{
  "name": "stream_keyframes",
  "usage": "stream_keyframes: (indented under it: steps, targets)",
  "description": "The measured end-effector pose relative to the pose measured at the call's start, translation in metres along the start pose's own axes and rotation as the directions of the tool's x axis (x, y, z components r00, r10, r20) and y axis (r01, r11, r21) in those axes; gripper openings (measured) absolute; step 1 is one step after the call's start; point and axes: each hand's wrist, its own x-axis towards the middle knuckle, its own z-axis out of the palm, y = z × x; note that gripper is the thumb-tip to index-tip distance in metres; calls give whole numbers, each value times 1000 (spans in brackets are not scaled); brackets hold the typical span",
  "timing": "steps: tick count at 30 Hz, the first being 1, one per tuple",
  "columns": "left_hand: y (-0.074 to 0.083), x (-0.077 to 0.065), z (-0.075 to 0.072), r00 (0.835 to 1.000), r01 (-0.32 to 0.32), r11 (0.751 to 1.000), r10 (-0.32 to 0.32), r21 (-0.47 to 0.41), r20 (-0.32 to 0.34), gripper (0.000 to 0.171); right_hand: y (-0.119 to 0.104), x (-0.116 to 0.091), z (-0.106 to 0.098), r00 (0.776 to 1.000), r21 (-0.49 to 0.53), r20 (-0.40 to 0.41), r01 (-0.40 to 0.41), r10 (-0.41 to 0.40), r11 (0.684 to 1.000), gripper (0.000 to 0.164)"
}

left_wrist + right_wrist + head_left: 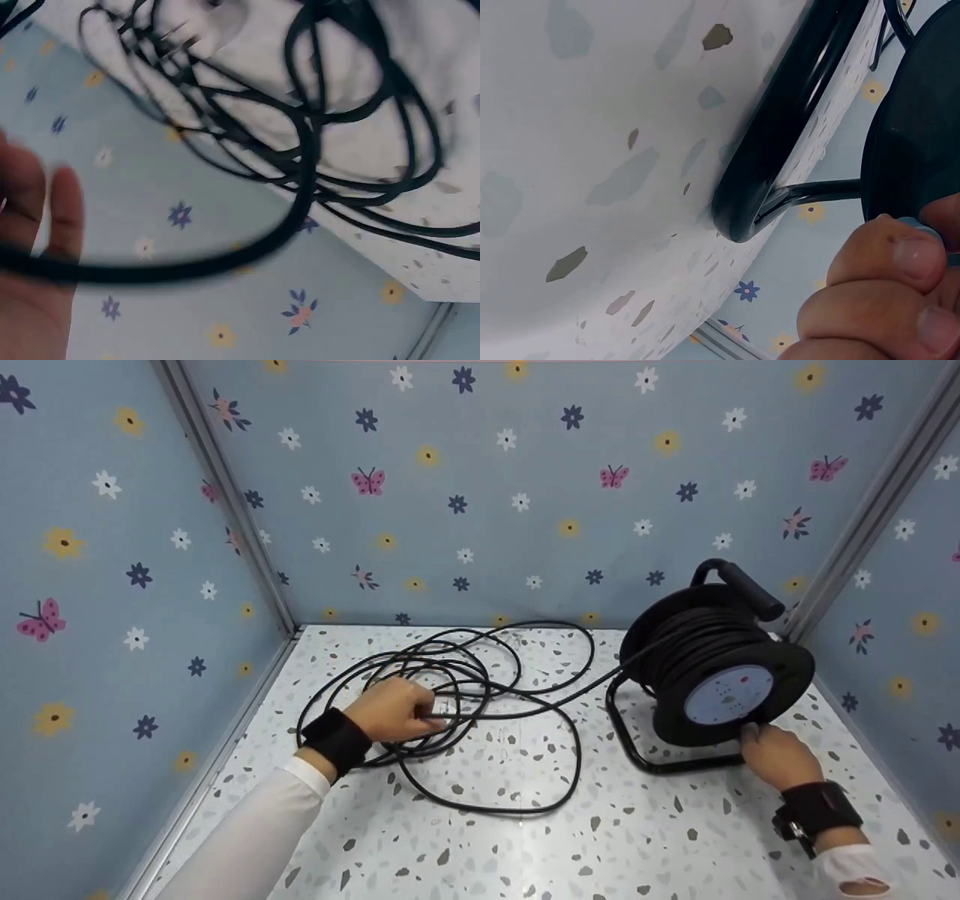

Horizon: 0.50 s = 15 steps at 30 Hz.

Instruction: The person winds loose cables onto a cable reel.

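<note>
A black cable reel (793, 666) stands at the right on a bent tube stand (637, 757), with black cable wound on its drum and a pale socket plate (720, 701) facing the front. My left hand (394, 709) grips the black cable (517, 715), which runs from there up to the drum. In the left wrist view the cable crosses my palm (34, 322). At the reel's lower front edge is my right hand (780, 757). Its thumb and curled fingers (885, 251) pinch a small light-blue knob (919, 223), mostly hidden by them.
Loose cable coils (574, 742) lie on the speckled white tabletop (480, 855), around and beyond my left hand. Flowered panels (487, 532) enclose the back and both sides. The reel's carrying handle (750, 591) stands near the back right corner.
</note>
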Motion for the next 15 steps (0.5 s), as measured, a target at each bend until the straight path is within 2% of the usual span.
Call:
stream_keyframes:
  steps: [2,4,6,8,11,13,15]
  targets:
    - [-7,-6,10,999,-24,998,21,63,47,25,0,-1,1,1000,1,1,-2,2,1000,62]
    - [-18,-11,14,996,-15,993,5,115,85,23,0,-1,2,1000,3,-1,0,0,1000,62]
    - [-31,-16,14,992,41,990,-56,136,110,34,0,-2,2,1000,3,-11,10,-10,1000,61]
    - [-45,-22,11,984,126,985,-139,117,114,40,-1,-3,2,1000,3,-23,19,-19,1000,61]
    - [-65,-30,6,972,228,973,-229,33,57,40,-3,-4,2,999,1,-37,26,-26,1000,60]
    - [-74,-33,1,964,262,963,-264,-63,-27,35,-5,-4,2,999,-3,-30,21,-21,1000,60]
    - [-80,-33,-6,948,256,948,-284,-188,-144,32,-6,-4,2,1000,-6,-21,15,-16,1000,59]
